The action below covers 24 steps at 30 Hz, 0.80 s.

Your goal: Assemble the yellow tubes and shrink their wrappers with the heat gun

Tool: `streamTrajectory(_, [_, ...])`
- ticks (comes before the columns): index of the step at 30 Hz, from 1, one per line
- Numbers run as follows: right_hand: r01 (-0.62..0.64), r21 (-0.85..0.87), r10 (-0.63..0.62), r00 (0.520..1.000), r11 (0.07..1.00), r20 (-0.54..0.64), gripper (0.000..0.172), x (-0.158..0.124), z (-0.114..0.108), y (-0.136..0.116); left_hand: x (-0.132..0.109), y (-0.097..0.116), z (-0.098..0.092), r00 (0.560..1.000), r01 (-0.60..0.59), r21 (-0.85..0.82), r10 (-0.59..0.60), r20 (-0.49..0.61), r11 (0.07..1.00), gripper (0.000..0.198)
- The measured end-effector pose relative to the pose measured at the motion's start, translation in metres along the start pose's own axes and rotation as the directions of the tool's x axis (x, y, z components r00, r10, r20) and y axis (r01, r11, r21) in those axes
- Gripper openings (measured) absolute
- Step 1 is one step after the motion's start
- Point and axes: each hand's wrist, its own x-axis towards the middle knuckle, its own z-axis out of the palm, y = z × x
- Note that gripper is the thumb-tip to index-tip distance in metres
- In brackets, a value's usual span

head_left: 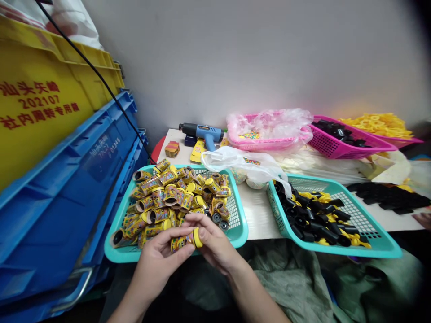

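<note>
My left hand [158,260] and my right hand [215,242] hold a small labelled tube [180,244] between them, just above the near rim of a teal mesh basket [237,233]. The tube has a yellow cap [197,237], and my right fingers press on or beside it. The basket is heaped with similar yellow-labelled tubes [171,197], some showing dark open ends. Several black round parts [218,222] lie close to my right fingers. A second teal basket [336,249] holds black and yellow plastic parts [319,215].
Stacked yellow and blue plastic crates [67,157] stand close on the left, against a grey wall. At the back of the white table [259,215] are a blue hot air gun [202,134], pink baskets [340,143] and a white plastic bag [242,163].
</note>
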Motion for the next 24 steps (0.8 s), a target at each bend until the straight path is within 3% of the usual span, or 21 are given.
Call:
streamTrajectory(4, [0.075,-0.233,-0.05,0.993,0.97,0.109,0.057,0.01,-0.005,-0.016,0.001,0.01,0.001,0.988,-0.153,0.045,0.151,0.029,0.987,0.017])
streamTrajectory(7, [0.171,-0.546,-0.221,0.975,0.82,-0.027,0.045,0.018,-0.02,-0.045,0.022,0.027,-0.009,0.905,-0.398,0.299,0.424,-0.024,0.867,0.019])
streamTrajectory(9, [0.176,-0.789,-0.439,0.889,0.588,-0.128,0.029,0.022,-0.032,-0.064,0.047,0.036,-0.02,0.808,-0.449,0.519,0.578,-0.111,0.728,0.023])
streamTrajectory(10, [0.138,-0.891,-0.499,0.86,0.432,-0.109,0.024,0.024,-0.037,-0.07,0.061,0.038,-0.026,0.786,-0.417,0.609,0.604,-0.131,0.675,0.025])
streamTrajectory(11, [0.084,-0.963,-0.503,0.862,0.254,-0.057,0.02,0.025,-0.042,-0.074,0.074,0.037,-0.032,0.779,-0.385,0.676,0.614,-0.127,0.629,0.026])
streamTrajectory(13, [0.004,-0.996,-0.378,0.925,-0.095,0.04,0.016,0.026,-0.048,-0.075,0.096,0.033,-0.041,0.828,-0.361,0.758,0.561,-0.007,0.543,0.032])
streamTrajectory(14, [-0.009,-0.974,-0.297,0.953,-0.226,0.061,0.021,0.027,-0.051,-0.072,0.103,0.029,-0.044,0.845,-0.363,0.774,0.534,0.038,0.519,0.035])
streamTrajectory(16, [-0.017,-0.926,-0.205,0.976,-0.377,0.065,0.027,0.03,-0.055,-0.067,0.107,0.022,-0.047,0.85,-0.385,0.78,0.518,0.092,0.494,0.04])
streamTrajectory(20, [0.0,-0.905,-0.187,0.978,-0.426,0.088,0.008,0.036,-0.063,-0.067,0.09,0.017,-0.051,0.79,-0.42,0.772,0.61,0.053,0.476,0.04])
streamTrajectory(24, [0.04,-0.92,-0.189,0.974,-0.39,0.122,0.02,0.039,-0.069,-0.077,0.069,0.021,-0.054,0.771,-0.415,0.744,0.636,-0.018,0.524,0.028])
